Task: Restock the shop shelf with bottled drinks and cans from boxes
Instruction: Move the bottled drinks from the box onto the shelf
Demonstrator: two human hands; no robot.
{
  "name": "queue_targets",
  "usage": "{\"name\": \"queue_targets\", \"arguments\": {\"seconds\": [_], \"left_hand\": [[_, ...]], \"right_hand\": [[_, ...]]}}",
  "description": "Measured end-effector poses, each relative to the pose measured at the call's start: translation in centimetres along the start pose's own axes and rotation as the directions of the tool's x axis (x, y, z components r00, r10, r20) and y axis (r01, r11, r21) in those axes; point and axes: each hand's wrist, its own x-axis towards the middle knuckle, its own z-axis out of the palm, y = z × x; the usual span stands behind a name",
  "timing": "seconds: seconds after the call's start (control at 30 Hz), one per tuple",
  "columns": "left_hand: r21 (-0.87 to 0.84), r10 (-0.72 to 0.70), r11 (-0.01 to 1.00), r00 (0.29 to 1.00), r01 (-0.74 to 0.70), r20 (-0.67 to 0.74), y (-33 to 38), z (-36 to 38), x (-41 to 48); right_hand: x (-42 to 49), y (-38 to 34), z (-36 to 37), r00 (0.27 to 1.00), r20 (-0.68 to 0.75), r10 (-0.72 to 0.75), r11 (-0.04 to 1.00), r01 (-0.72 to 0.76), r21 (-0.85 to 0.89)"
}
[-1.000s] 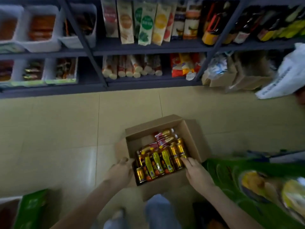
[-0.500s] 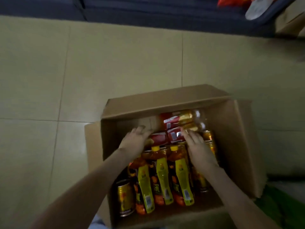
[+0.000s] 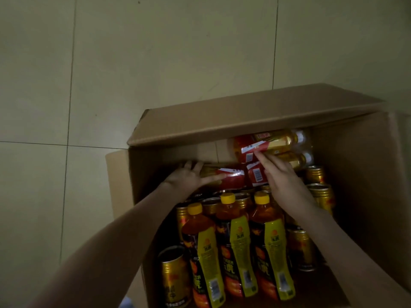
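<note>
Head view: an open box (image 3: 244, 112) sits on the tiled floor (image 3: 155, 52), and both hands reach into its far end, toward 12 o'clock.

There the red bottles (image 3: 273, 143) lie on their sides in a short stack. Their long axis runs from 9 to 3 o'clock, square across the line of the forearms.

The left hand (image 3: 189, 176) lies open on the lowest red bottle (image 3: 229, 176). Its fingers are spread toward the far wall and its thumb is laid along the label toward 3 o'clock.

The right hand (image 3: 282, 176) sits just beside it at 3 o'clock. Its index finger is straight and touches an upper label. I cannot tell whether its other fingers curl round a bottle.

Nearer the person, at 6 o'clock, 3 yellow bottles (image 3: 239, 241) point their caps at 12 o'clock, with gold cans (image 3: 173, 272) packed around them.

The far flap overhangs the stack. So, as I judge it, a red bottle should be gripped across its width and drawn back toward 6 o'clock before lifting. The left hand is nearer the lowest bottle and the right hand nearer the upper 2.
</note>
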Motion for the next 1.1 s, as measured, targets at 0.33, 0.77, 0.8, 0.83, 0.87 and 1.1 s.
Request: {"name": "queue_targets", "arguments": {"seconds": [0.33,0.77,0.8,0.83,0.87,1.1], "left_hand": [[0.416,0.164,0.909,0.915,0.005,-0.369,0.7,-2.2,-3.1],[-0.947,-0.503,0.32,0.847,-0.001,-0.171,4.2,-16.7,-26.3],[-0.963,-0.449,0.269,0.881,-0.026,-0.149,5.0,-18.7,-28.5],[-0.972,-0.408,0.222,0.899,-0.072,-0.16,5.9,-20.9,-30.8],[-0.979,-0.386,0.168,0.906,-0.117,-0.174,6.8,-23.0,-33.3],[-0.917,-0.305,0.221,0.87,-0.332,-0.389,9.9,-34.1,-50.3]], "right_hand": [[7.0,-5.5,3.8,0.909,0.416,-0.039,0.999,0.05,-0.015],[-10.1,-17.4,-14.3,0.95,-0.227,0.214,0.922,-0.12,0.369],[-12.3,-19.4,-16.5,0.938,-0.259,0.23,0.908,-0.111,0.404],[-14.6,-21.4,-18.6,0.93,-0.283,0.237,0.9,-0.1,0.425],[-16.9,-23.4,-20.7,0.923,-0.307,0.232,0.895,-0.079,0.438],[-34.2,-32.3,-33.4,0.893,-0.403,0.201,0.793,0.093,0.602]]}}
